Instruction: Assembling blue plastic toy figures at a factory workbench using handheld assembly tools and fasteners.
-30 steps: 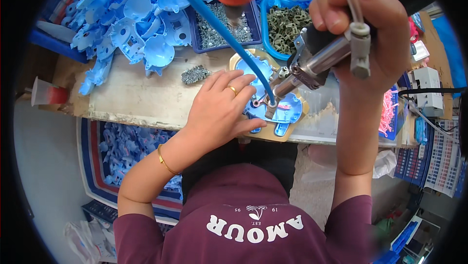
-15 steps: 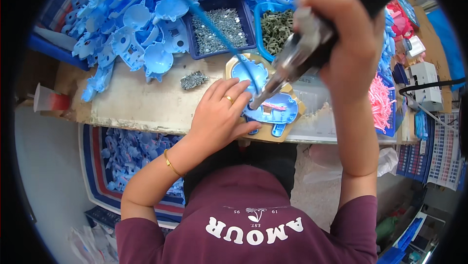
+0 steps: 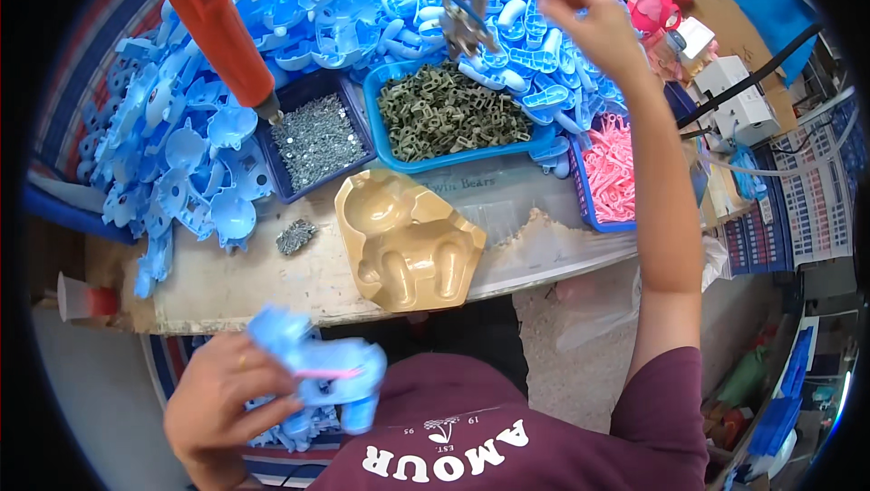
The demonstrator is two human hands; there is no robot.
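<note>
My left hand point(image 3: 227, 400) is at the lower left, off the bench's near edge. Its fingers grip a light-blue plastic toy animal body point(image 3: 340, 369) with a thin pink strip along it; both are slightly blurred. Up at the upper right, my right hand point(image 3: 594, 29) is raised over the blue parts with nothing in it, thumb and fingers apart. Left of it hangs a metal tool point(image 3: 467, 6), apart from the fingers. The tan moulded holder point(image 3: 412, 264), with animal-shaped hollows, lies at the bench's front edge.
An orange power screwdriver point(image 3: 217, 29) hangs over a dark-blue tray of screws point(image 3: 317, 142). A blue tub point(image 3: 426, 165) holds olive-brown clips, and a basket point(image 3: 584, 187) holds pink strips. Blue toy shells point(image 3: 186, 151) heap up behind. A small screw pile point(image 3: 296, 235) lies on the bench.
The toy body has left the holder in my left hand, moving down and left. My right hand has let go of the metal tool, which now hangs farther back.
</note>
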